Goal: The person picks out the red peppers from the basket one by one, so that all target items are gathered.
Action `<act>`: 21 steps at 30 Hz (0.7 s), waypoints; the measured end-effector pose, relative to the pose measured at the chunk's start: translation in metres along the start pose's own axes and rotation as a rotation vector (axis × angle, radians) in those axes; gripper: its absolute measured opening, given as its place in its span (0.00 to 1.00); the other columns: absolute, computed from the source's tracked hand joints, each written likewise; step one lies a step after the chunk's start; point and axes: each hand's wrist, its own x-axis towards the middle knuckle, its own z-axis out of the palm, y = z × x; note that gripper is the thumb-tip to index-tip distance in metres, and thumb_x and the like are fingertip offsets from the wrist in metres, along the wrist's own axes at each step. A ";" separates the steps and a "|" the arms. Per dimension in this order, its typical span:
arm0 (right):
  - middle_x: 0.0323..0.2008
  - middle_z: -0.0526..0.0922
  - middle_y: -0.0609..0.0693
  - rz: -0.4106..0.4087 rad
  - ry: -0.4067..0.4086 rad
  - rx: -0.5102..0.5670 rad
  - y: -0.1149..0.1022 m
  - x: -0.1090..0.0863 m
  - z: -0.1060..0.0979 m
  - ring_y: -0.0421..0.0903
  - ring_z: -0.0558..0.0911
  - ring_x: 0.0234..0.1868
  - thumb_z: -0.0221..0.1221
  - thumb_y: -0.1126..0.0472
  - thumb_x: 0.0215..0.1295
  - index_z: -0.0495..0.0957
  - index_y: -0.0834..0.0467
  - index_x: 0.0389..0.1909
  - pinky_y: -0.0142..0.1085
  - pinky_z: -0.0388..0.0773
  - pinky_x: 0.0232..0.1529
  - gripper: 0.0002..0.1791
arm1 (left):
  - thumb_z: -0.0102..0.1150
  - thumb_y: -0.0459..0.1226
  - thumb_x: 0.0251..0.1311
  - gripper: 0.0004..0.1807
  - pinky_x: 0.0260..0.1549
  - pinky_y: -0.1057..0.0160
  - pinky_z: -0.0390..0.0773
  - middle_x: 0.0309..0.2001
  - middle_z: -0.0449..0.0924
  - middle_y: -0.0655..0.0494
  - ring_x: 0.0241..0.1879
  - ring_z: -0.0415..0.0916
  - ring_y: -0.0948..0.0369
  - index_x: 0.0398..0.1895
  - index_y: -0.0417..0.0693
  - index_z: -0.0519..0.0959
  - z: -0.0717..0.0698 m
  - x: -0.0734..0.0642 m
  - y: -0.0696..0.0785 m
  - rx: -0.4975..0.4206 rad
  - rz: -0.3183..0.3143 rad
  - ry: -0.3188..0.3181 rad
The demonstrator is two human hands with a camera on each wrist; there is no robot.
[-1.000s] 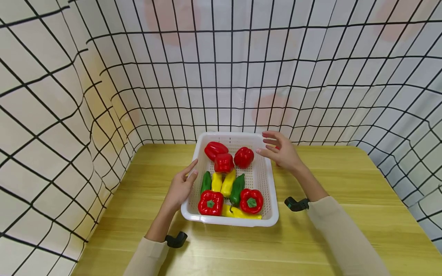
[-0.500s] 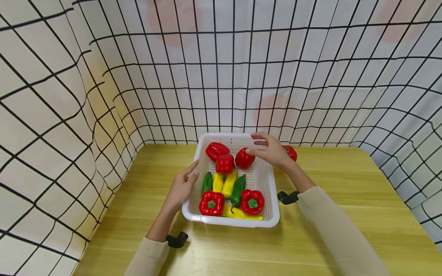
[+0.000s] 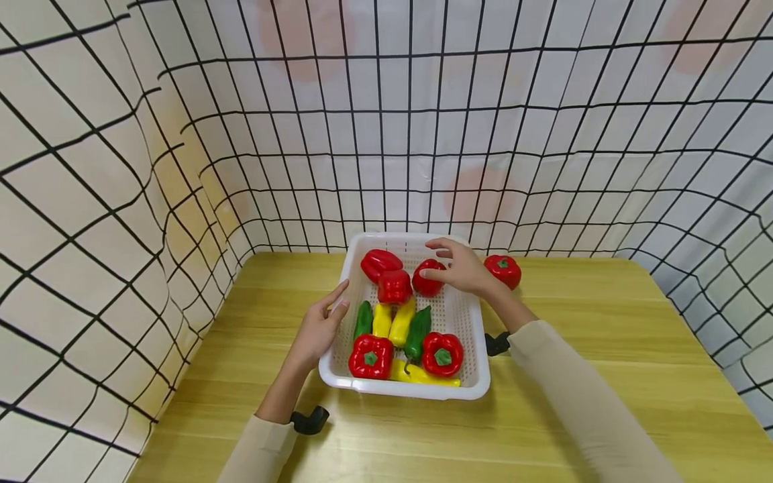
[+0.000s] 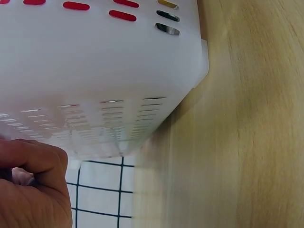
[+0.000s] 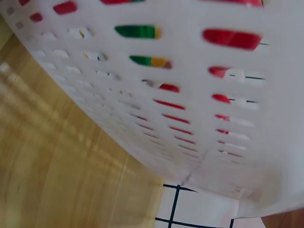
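A white perforated plastic basket (image 3: 398,388) holds several bell peppers and long peppers. My right hand (image 3: 466,270) reaches over its far right rim, fingers spread and thumb overlapping a red bell pepper (image 3: 425,283) in the head view. At the left rim rests my left hand (image 3: 317,327), with index finger and thumb along the edge. The left wrist view shows bent fingers (image 4: 33,159) beside the basket wall (image 4: 95,57). Through slots in the basket side (image 5: 142,90), the right wrist view shows red, green and yellow patches.
Another red bell pepper (image 3: 502,270) sits on the wooden table (image 3: 604,335), right of the basket and behind my right forearm. A black wire grid (image 3: 386,134) over white sheeting encloses the back and sides.
My right hand has moved left from the basket's far right rim to over the red bell pepper inside, uncovering the pepper on the table. My left hand keeps its place.
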 end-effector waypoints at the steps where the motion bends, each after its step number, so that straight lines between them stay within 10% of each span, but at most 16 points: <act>1: 0.74 0.68 0.57 0.003 -0.003 -0.006 0.000 0.001 0.001 0.62 0.69 0.74 0.71 0.46 0.62 0.69 0.53 0.72 0.61 0.74 0.67 0.40 | 0.51 0.50 0.78 0.27 0.46 0.47 0.88 0.67 0.76 0.41 0.45 0.85 0.48 0.77 0.72 0.66 0.000 0.000 -0.001 0.000 0.003 0.001; 21: 0.65 0.77 0.63 -0.040 -0.089 -0.290 -0.003 0.008 0.017 0.61 0.78 0.62 0.73 0.51 0.59 0.69 0.63 0.71 0.53 0.84 0.59 0.42 | 0.50 0.48 0.78 0.25 0.40 0.52 0.90 0.51 0.83 0.38 0.36 0.84 0.53 0.76 0.74 0.67 0.000 0.000 -0.003 -0.006 0.014 0.017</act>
